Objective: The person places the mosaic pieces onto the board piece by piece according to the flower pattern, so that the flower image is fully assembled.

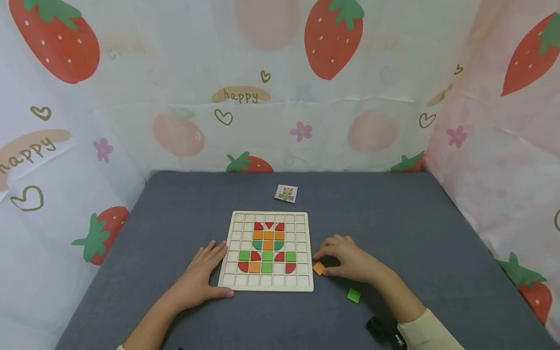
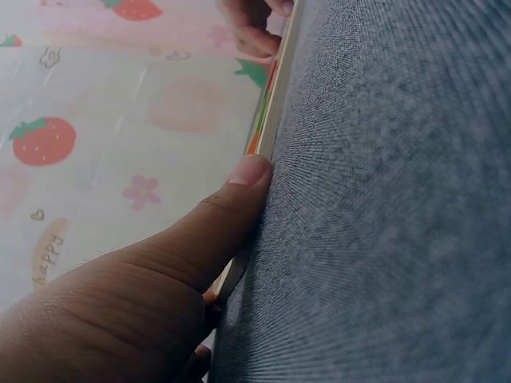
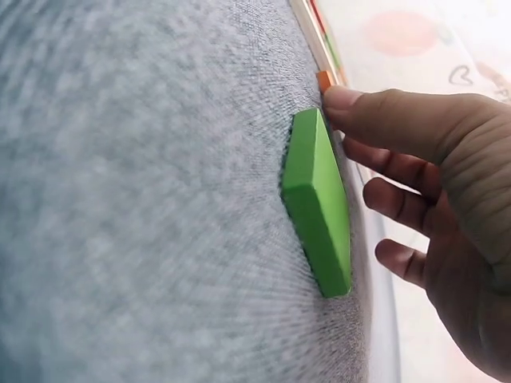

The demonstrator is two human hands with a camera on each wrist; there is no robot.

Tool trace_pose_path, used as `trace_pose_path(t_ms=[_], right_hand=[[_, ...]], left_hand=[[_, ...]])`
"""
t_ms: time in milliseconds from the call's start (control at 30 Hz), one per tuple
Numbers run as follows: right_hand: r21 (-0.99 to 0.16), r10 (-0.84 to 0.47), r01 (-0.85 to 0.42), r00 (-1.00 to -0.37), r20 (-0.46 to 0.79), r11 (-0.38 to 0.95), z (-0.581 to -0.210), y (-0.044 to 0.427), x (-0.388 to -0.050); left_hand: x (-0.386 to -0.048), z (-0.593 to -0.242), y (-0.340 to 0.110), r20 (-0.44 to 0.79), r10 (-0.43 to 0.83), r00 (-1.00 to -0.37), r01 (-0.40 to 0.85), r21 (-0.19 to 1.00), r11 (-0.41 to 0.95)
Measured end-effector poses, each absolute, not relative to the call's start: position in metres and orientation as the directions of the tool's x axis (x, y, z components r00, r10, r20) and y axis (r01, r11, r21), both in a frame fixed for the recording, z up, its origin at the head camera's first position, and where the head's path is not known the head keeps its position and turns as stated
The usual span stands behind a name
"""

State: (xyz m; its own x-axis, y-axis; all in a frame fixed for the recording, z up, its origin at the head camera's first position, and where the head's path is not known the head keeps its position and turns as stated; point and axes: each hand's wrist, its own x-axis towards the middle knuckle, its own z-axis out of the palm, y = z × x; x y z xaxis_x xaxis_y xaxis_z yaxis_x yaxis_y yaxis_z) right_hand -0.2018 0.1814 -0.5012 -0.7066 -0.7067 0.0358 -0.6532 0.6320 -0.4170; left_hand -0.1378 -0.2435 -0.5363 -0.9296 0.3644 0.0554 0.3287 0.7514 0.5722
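A pale wooden grid board (image 1: 227, 278) lies on the table, its middle cells holding red, orange and green tiles. My left hand (image 1: 203, 277) rests at the board's left side with its fingers extended. In the left wrist view, the thumb (image 2: 231, 195) of that hand touches the board's edge. At the board's right side, my right hand (image 1: 350, 258) has thumb and index finger at an orange square tile (image 1: 319, 268), which it pinches on the tabletop. A loose green square tile (image 1: 354, 295) lies just in front of the right hand; the right wrist view shows this green tile (image 3: 319, 199) close up.
Behind the board lies a small card (image 1: 286, 193) printed with a coloured pattern on a grid. A black object (image 1: 385, 331) is by the right sleeve. Dark grey cloth (image 1: 188, 199) covers the table, and strawberry-print curtains (image 1: 271, 131) stand behind it and at both sides.
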Motion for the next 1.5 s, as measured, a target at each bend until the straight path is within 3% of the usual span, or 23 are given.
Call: trace_pose_path(t_ms=[500, 700, 1000, 1500], right_hand=[[-0.383, -0.732, -0.684, -0.680, 0.028, 0.621, -0.500, 0.182, -0.203], [-0.373, -0.719, -0.695, -0.688, 0.100, 0.614, -0.492, 0.178, -0.204], [-0.367, -0.723, -0.741, -0.656, 0.216, 0.563, -0.478, 0.150, -0.200], [-0.381, -0.713, -0.728, -0.669, 0.212, 0.570, -0.484, 0.097, -0.191]], left_hand=[[-0.136, -0.533, -0.241, 0.043, 0.365, -0.930, 0.321, 0.576, 0.752], [-0.137, -0.533, -0.242, 0.038, 0.363, -0.931, 0.316, 0.580, 0.751], [-0.137, -0.532, -0.242, 0.040, 0.364, -0.931, 0.319, 0.575, 0.754], [-0.138, -0.533, -0.241, 0.038, 0.363, -0.931, 0.319, 0.570, 0.757]])
